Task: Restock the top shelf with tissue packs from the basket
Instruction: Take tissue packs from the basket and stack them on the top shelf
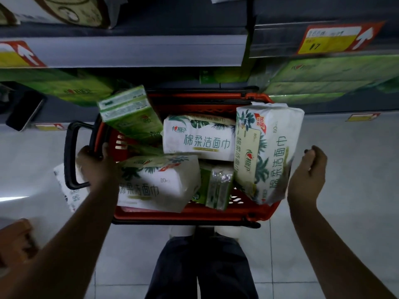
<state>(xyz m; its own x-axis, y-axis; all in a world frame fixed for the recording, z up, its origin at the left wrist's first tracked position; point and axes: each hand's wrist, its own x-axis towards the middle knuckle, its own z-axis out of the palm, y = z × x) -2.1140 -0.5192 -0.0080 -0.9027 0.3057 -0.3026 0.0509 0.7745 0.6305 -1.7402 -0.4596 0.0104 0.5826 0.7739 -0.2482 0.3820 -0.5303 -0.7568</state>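
At our feet, dark trousers point(200, 266) and white shoe tips point(181, 230) stand on pale floor tiles point(345, 147), the toes tucked under the red plastic basket point(190, 214). A blurred orange shape point(15, 240) at the lower left is cut off, and we cannot name it. Our left hand point(95, 162) has its grip clenched round the black handle point(70, 156) that loops out from the basket's left side; a white pack point(67, 190) outside the basket shows beneath it, half covered by our forearm. Our right hand point(306, 175) is released, fingers loosely curled, just beside the upright tissue pack point(267, 152) leaning at the right rim; blur hides whether they touch. Two soft white flat packs point(198, 137) fill the middle, crowding a tilted green pack point(129, 113) and a small clear-wrapped bundle point(218, 186). Beyond, the grey shelf edge point(129, 50) carries red-and-yellow price tags point(336, 37); green bales point(323, 78) sit under it, and a dark flat slab point(23, 111) lies at far left.
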